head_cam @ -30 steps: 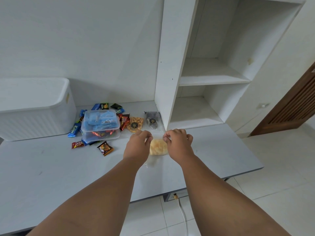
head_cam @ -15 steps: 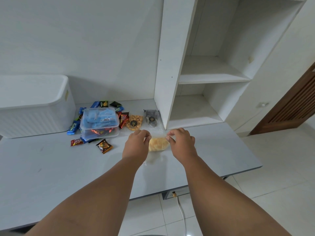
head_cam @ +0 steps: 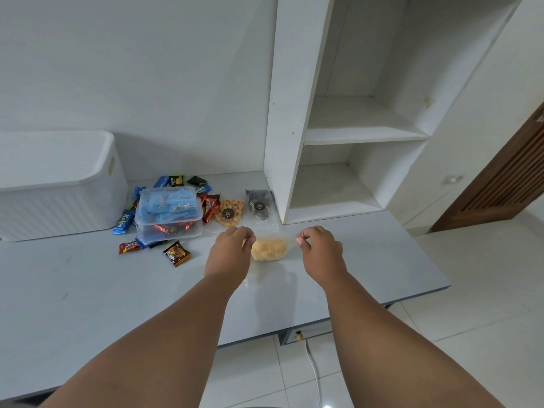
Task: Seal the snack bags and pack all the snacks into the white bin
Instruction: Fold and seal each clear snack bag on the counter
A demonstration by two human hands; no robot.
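Observation:
A clear bag of pale yellow chips (head_cam: 268, 249) lies on the grey table (head_cam: 88, 290). My left hand (head_cam: 231, 250) pinches the bag's top edge at its left end. My right hand (head_cam: 319, 247) pinches the same edge at its right end. Behind them lie a clear bag of orange snacks (head_cam: 229, 212) and a clear bag of dark round snacks (head_cam: 259, 204). A clear lidded box of sweets (head_cam: 169, 213) stands among several loose wrapped snacks (head_cam: 177, 253). The white bin (head_cam: 56, 187) stands at the far left.
A white shelf unit (head_cam: 347, 119) rises from the table's back right corner, next to the dark snack bag. The table's front edge runs just below my forearms, above a tiled floor with a white cable (head_cam: 315, 369). A brown door (head_cam: 500, 178) is at the right.
My right hand has slid to the right along the bag's top edge, so my hands are farther apart. My left hand has stayed in place.

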